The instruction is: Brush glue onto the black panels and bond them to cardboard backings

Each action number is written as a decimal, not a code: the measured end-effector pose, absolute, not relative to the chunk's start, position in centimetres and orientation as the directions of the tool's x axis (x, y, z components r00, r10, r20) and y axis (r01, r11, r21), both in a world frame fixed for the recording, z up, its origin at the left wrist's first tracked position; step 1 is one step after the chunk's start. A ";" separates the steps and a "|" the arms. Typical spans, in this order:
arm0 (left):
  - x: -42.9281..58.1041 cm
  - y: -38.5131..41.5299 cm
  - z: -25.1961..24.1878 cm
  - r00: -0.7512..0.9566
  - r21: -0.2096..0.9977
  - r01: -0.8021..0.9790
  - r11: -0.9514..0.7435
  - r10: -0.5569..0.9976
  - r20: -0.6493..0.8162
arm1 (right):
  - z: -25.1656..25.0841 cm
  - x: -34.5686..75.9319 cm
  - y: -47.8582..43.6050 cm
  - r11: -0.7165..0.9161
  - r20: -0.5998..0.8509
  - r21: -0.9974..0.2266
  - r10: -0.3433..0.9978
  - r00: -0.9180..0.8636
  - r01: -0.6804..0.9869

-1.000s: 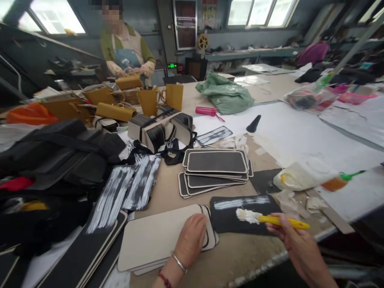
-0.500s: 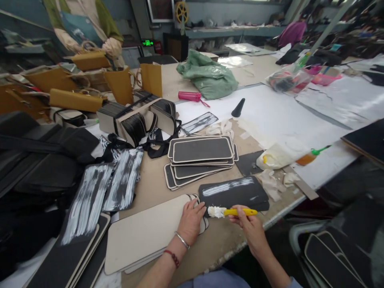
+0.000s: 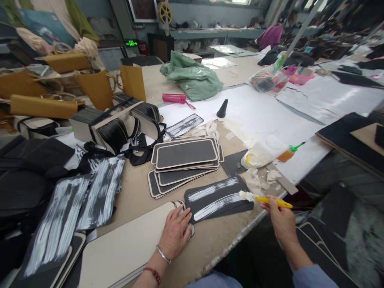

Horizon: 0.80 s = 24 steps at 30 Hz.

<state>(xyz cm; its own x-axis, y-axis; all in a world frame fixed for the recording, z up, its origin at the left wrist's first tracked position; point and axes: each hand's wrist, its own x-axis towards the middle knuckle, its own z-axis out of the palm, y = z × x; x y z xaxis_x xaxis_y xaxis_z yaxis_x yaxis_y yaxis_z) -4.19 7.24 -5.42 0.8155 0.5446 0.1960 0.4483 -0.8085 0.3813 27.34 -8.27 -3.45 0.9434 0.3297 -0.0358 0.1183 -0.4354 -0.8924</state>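
My right hand (image 3: 277,218) grips the yellow handle of a paintbrush (image 3: 271,201). White paste coats its bristles, which touch the right part of a black panel (image 3: 220,196). Two white streaks run lengthwise along that panel. My left hand (image 3: 177,230) lies flat, fingers spread, on the right end of a stack of beige boards (image 3: 126,248), its fingertips close to the panel's left edge. Behind the panel sits a pile of dark boards with beige rims (image 3: 186,154). Further left, black pieces (image 3: 100,194) carry broad white streaks.
A white plastic jug (image 3: 264,150) and an orange bottle with a green nozzle (image 3: 288,153) lie at the right. Bundled boards (image 3: 117,124) and mustard bags (image 3: 129,82) occupy the left. A green plastic bag (image 3: 192,78) rests behind. Another person (image 3: 54,28) stands at back left.
My right hand has moved right with the paintbrush, and a second white streak now crosses the black panel. My left hand stays on the beige boards. The view has shifted rightward.
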 end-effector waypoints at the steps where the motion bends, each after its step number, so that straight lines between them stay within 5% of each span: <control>1: -4.2 7.2 -5.3 0.814 0.375 0.450 -0.810 0.545 0.201 | -3.1 27.8 -8.5 -0.473 -0.037 -0.871 0.327 0.944 0.130; 8: -4.1 7.0 -5.9 0.800 0.307 0.448 -0.840 0.530 0.281 | -0.5 26.8 -8.4 -0.586 0.136 -0.715 0.417 0.899 0.381; 12: -4.3 7.2 -6.2 0.830 0.202 0.423 -0.883 0.467 0.304 | -0.1 25.5 -8.2 -0.487 0.290 -0.614 0.593 0.751 0.622; 24: -4.2 7.7 -6.4 0.844 0.033 0.385 -0.923 0.366 0.391 | -1.8 26.0 -4.7 -0.160 0.412 -0.551 0.802 0.433 0.819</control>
